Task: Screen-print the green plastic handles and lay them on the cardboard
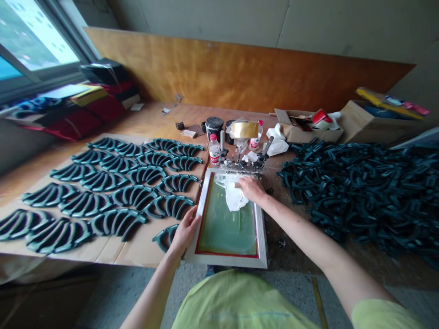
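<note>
A screen-printing frame [263, 237] with green mesh lies in front of me at the table's near edge. My left hand [186, 228] grips its left rail, fingers curled against the side. Over the upper right part of the mesh, my right hand [252, 188] is closed in a pinch; a small tan edge shows at its fingertips, too little to name. Beneath those fingers spreads a crumpled-looking white patch [236, 199], either ink or a cloth; I cannot tell which. A clamp [240, 168] stands at the frame's far end. One dark green curved part [164, 236] lies beside my left hand.
Rows of dark green curved parts [132, 195] cover the cardboard [106, 249] at left. A heap of similar parts [363, 196] lies at right. Behind the clamp stand a red-capped bottle [214, 151], a black tub [214, 127] and a tape roll [244, 130]. Open boxes [312, 133] sit at back right.
</note>
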The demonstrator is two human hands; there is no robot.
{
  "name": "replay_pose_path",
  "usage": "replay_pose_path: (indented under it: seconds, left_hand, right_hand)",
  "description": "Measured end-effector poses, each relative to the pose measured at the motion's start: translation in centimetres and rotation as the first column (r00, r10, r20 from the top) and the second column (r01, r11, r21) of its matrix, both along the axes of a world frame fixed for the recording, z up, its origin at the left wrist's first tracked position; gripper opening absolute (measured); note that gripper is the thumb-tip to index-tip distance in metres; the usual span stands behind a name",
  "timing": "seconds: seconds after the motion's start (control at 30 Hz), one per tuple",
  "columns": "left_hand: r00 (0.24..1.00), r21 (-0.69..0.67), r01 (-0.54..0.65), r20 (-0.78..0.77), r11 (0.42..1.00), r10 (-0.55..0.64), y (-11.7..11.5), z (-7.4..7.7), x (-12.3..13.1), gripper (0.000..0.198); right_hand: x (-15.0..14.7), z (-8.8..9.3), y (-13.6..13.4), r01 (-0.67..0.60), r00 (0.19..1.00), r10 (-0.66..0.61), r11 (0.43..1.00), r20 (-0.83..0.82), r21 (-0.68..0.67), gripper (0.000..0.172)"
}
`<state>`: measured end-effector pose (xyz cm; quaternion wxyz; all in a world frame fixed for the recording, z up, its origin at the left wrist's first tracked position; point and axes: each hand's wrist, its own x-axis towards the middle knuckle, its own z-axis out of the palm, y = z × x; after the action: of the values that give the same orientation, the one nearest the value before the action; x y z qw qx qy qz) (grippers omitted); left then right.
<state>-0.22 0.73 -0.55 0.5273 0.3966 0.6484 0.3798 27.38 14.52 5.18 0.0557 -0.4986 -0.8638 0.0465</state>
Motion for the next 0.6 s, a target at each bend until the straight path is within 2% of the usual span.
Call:
replay_pose_path:
  seconds: [0.13,0.23,0.27,0.33,0.43,0.53,0.6]
  left_hand:
    - [1.000,0.002,-0.010,0.014,1.000,0.010,-0.1,-0.1,0.1,0.075]
    - [0.999,0.007,-0.023,0.039,1.000,0.023,-0.1,-0.1,0.3,0.076]
    - [0.999,0.007,-0.027,0.044,1.000,0.027,-0.1,0.0,0.3,0.076]
    - [0.998,0.008,-0.024,0.050,1.000,0.024,-0.1,0.3,0.4,0.076]
    - [0.998,0.009,-0.016,0.061,1.000,0.015,-0.1,1.0,0.5,0.075]
    - [0.998,0.005,-0.020,0.067,1.000,0.019,-0.2,1.7,0.6,0.073]
    - [0.997,-0.001,-0.017,0.073,1.000,0.017,-0.3,1.9,0.7,0.072]
  right_hand:
    - [2.1,-0.1,-3.6,-0.276,0.961,0.277,0.961,-0.030,0.021,0.021]
    - [3.1,1.1,-3.7,-0.405,0.914,0.403,0.913,-0.053,-0.042,0.020]
    - [3.1,1.4,-3.4,-0.407,0.913,0.403,0.912,-0.068,-0.056,0.018]
    - [2.7,1.5,-2.7,-0.330,0.940,0.325,0.944,-0.107,-0.029,0.014]
    - [1.9,-0.1,-3.3,-0.194,0.965,0.206,0.977,-0.161,0.092,0.020]
    - [2.2,-1.8,-5.4,-0.242,0.945,0.264,0.962,-0.195,0.129,0.028]
    - [2.8,-1.8,-6.0,-0.293,0.925,0.308,0.951,-0.224,0.097,0.026]
